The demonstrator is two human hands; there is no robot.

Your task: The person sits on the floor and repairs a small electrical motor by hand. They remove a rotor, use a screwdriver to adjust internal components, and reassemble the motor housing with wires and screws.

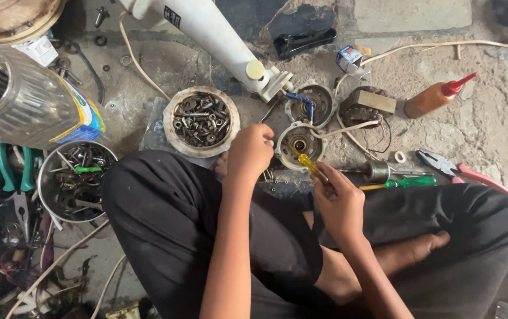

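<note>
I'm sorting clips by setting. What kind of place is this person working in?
Probably an informal repair workshop on a bare stone floor: a bowl of screws, an opened motor housing under the right hand with its yellow screwdriver, and pliers.

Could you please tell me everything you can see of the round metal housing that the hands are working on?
The round metal housing is a grey, dish-shaped cast part with small lugs on its rim and a dark hollow with a bearing-like centre. It lies open side up on the dusty concrete floor. The left hand steadies its left rim; the right hand points a yellow-handled screwdriver into it. A pale cable crosses its top edge.
</note>
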